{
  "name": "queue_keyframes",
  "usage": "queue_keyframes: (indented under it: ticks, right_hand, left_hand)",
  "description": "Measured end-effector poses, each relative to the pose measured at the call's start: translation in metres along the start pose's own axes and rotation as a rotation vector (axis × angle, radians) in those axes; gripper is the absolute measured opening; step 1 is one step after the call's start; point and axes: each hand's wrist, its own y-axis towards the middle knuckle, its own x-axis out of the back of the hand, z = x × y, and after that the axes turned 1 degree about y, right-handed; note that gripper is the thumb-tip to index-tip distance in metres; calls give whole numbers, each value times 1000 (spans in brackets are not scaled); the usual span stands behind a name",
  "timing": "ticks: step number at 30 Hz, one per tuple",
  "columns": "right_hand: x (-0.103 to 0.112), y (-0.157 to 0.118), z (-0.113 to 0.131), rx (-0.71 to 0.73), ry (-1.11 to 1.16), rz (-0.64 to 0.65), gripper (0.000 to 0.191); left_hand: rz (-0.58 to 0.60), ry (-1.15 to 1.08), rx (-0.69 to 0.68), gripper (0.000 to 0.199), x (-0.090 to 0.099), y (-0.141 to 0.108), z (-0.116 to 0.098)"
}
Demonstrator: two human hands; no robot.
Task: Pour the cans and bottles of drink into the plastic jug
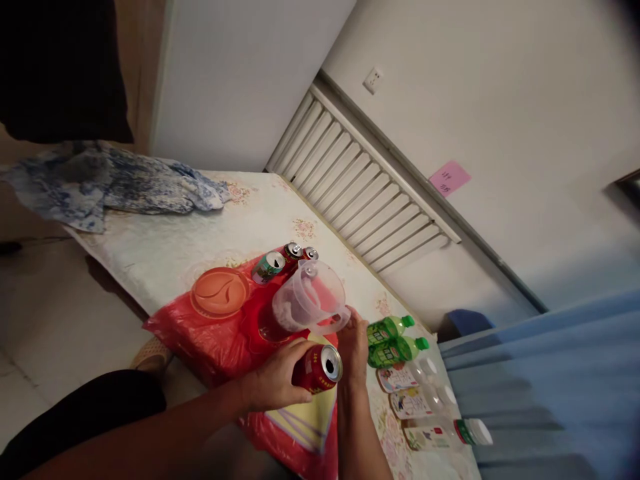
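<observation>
A red drink can (317,369), its top opened, is gripped by my left hand (280,377) with the fingers wrapped round its side. Just behind it, a clear plastic pitcher (307,300) leans over a red plastic bag (200,347). My right hand (354,337) is closed at the pitcher's handle, its fingers partly hidden. Beyond the pitcher stand a green can (269,267), a dark can (293,252) and another red can (311,254), all with opened tops. An orange round lid (220,293) lies on the bag, left of the pitcher.
Right of my hands are green-capped bottles (393,343) and clear labelled bottles (425,433) on the flowered tablecloth (265,207). A blue-and-white cloth (150,180) lies at the far left. A radiator (370,180) lines the wall; a blue curtain (550,373) hangs at the right.
</observation>
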Motion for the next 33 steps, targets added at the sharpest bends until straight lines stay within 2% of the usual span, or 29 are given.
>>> queue_keyframes:
  ticks: [3, 6, 8, 12, 14, 16, 20, 25, 30, 33]
  right_hand:
    - [30, -18, -7, -90, 185, -78, 58]
    - [52, -48, -16, -181, 155, -80, 68]
    - [57, -69, -17, -202, 99, -56, 66]
    - [52, -94, 0, -196, 12, 115, 68]
    - [50, -95, 9, -197, -31, 143, 66]
    - [52, -93, 13, -193, -50, 120, 64]
    - [60, -91, 6, -201, -63, 62, 64]
    - [67, -91, -5, -189, -151, 3, 60]
    - [72, -87, 1, -174, -228, -65, 57]
    - [84, -82, 3, -175, -243, -133, 51]
  left_hand:
    - [-19, -50, -31, 74, -5, 6, 2]
    - [-37, -96, -38, 76, -11, 13, 5]
    - [-40, -114, -32, 77, -18, 18, 8]
    - [-28, -112, -39, 72, -33, 26, 12]
    - [-14, -113, -46, 71, -39, 30, 14]
    - [3, -101, -36, 71, -43, 34, 15]
    - [37, -55, -42, 67, -52, 39, 20]
    - [27, -2, -94, 69, -63, 42, 31]
    - [63, -25, -57, 79, -74, 46, 46]
    - [42, -32, -26, 78, -78, 47, 54]
